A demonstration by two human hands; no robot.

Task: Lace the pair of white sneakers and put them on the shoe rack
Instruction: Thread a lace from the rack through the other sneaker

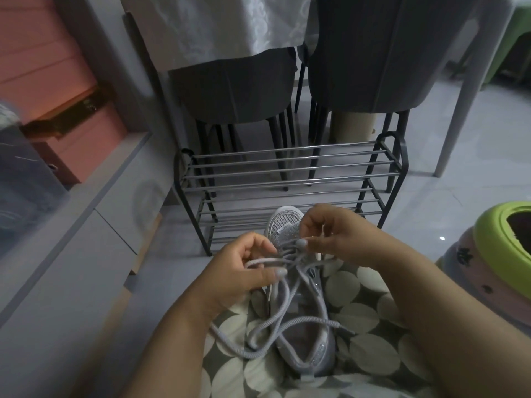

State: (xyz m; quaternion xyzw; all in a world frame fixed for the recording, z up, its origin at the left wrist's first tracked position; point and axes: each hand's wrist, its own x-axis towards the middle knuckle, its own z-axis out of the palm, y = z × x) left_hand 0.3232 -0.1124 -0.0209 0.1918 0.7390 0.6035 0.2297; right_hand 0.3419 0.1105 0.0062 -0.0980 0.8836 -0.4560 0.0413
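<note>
On polka-dot lap: mesh sneaker (pixel 290 285); left hand (pixel 244 271), right hand (pixel 330 234) fingers apparently pinching round laces (pixel 267 337).

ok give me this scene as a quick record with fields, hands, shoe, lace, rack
left hand: pinches the lace near the sneaker's eyelets
right hand: pinches the lace above the tongue
sneaker: on the person's lap, toe toward the rack, partly laced
lace: grey, long loose ends looped over the lap
second sneaker: not in view
shoe rack: two tiers of bars, on the floor ahead, holds no shoes
chairs: behind the rack
</note>
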